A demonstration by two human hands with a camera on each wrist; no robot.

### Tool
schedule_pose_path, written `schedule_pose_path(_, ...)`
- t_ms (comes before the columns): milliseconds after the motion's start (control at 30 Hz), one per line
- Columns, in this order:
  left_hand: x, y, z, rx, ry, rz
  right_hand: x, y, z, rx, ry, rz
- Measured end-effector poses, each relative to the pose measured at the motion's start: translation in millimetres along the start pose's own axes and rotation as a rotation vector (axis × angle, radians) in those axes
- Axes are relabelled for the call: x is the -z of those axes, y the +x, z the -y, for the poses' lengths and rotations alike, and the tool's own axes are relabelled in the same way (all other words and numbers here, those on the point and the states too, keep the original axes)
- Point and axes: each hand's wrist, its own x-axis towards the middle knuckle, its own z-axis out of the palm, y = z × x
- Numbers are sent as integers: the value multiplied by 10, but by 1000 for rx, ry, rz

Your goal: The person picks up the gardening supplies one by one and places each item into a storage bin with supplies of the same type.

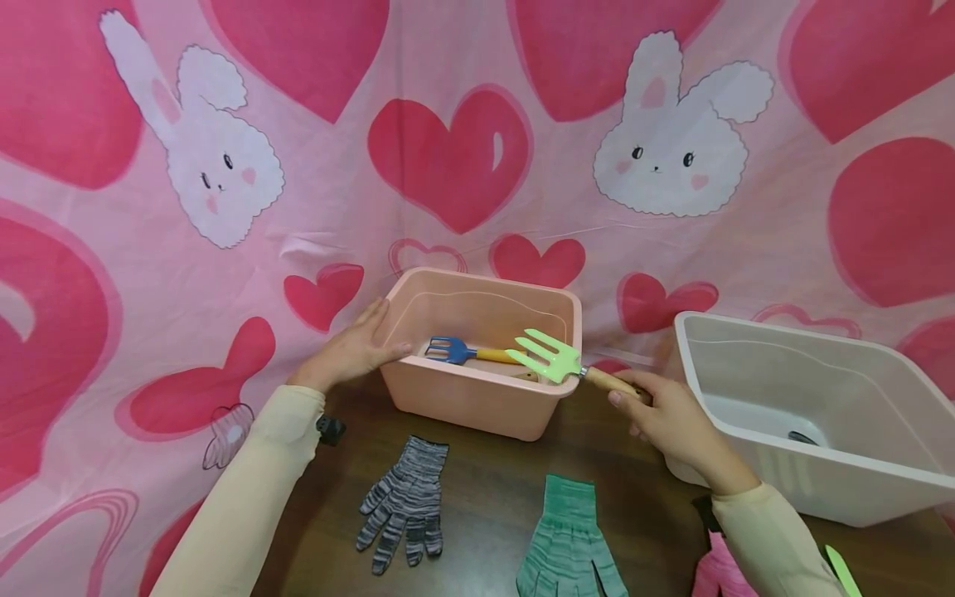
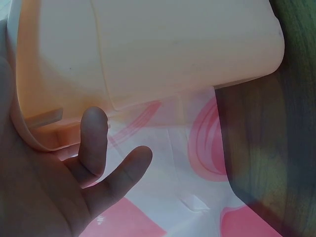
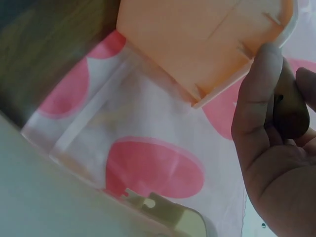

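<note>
In the head view a pink plastic bin [image 1: 462,398] stands against the backdrop. My left hand [image 1: 352,344] holds its left rim near the front corner; in the left wrist view two fingers of that hand [image 2: 54,187] hang outside the wall. My right hand [image 1: 675,414] grips the wooden handle of a light-green hand fork [image 1: 555,356], its tines over the bin's right front rim. The right wrist view shows the handle end [image 3: 291,111] between the fingers and thumb. Inside the bin lies a blue hand fork [image 1: 451,350] with a yellow handle; another wooden handle is partly hidden.
A grey-white bin [image 1: 806,464] with a dark item inside stands at the right. On the dark table [image 1: 477,514] lie a grey-black glove [image 1: 409,502], a green glove [image 1: 570,531] and a pink glove [image 1: 722,572]. A light-green tool tip [image 1: 843,570] shows beyond the right sleeve.
</note>
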Motion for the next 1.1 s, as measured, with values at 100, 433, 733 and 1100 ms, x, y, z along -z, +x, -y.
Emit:
schedule_pose_path(100,0,0,1,1,3,-4,1,53,11,19,-53,-15)
schedule_pose_path(433,9,0,-27,-1,-6,-5,-70,207,54,122,-127,-83)
schedule_pose_path(733,5,-19,-52,10,-16,-3,-159,337,79,140,-66,-69)
schedule_pose_path(1100,7,-46,-46,12,-9,-13,-220,520,203,129,-29,-73)
